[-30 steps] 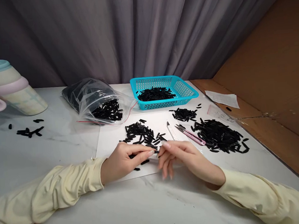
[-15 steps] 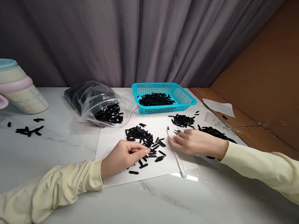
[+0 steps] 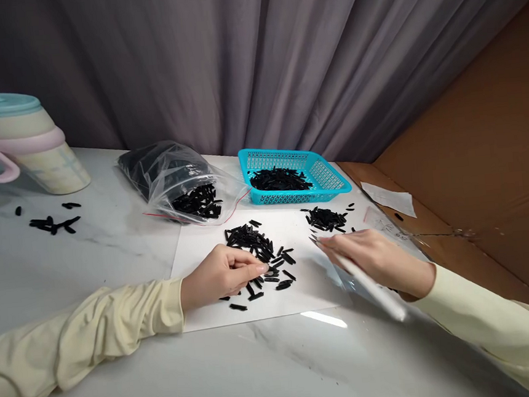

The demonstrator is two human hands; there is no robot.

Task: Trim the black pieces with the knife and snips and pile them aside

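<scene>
My left hand [image 3: 227,271] rests over a loose pile of slim black pieces [image 3: 252,240] on a white sheet [image 3: 307,293]. Its thumb and forefinger are pinched together; what lies between the tips is too small to make out. My right hand [image 3: 376,260], closed, grips a white pen-shaped tool [image 3: 367,282], blurred along its handle. The tool's dark pointed tip shows at the fingertips and points left. Just beyond this hand sits a smaller heap of black pieces [image 3: 326,219]. My right hand hides part of the sheet and clear plastic beneath it.
At the back stand a blue basket [image 3: 292,199] of black pieces and an open zip bag [image 3: 164,170] spilling more. A lidded tumbler [image 3: 52,161] is at far left, near scattered pieces [image 3: 51,225]. Right: a paper slip [image 3: 388,198] and a brown cardboard wall [image 3: 482,142].
The white tool, earlier pointing away from me beside my right fingers, is now slanted in that hand, its rear end swung right. My right hand has shifted right; my left hand keeps its pinch.
</scene>
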